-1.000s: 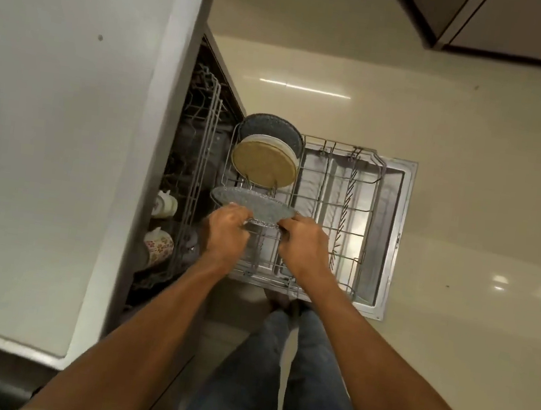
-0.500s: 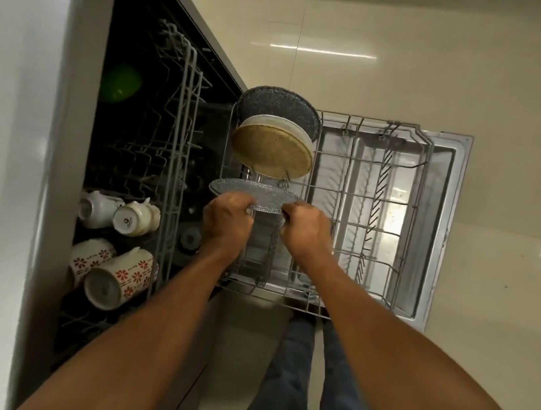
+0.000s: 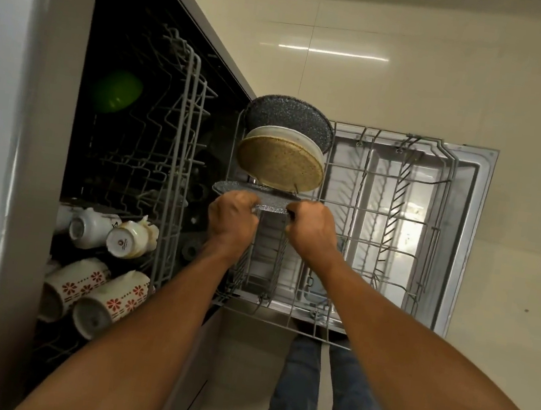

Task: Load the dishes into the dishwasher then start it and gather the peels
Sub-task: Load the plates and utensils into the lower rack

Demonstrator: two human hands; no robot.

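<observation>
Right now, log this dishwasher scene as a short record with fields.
held item: grey speckled plate, gripped by left hand and right hand
lower rack: pulled out; dark speckled plate, white plate, tan plate on edge
upper rack: flowered mugs, white cups, green bowl

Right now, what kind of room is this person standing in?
Most likely a home kitchen. An open dishwasher has its lower rack pulled out with plates in it, mugs lie in the upper rack, and both hands hold a grey speckled plate.
</observation>
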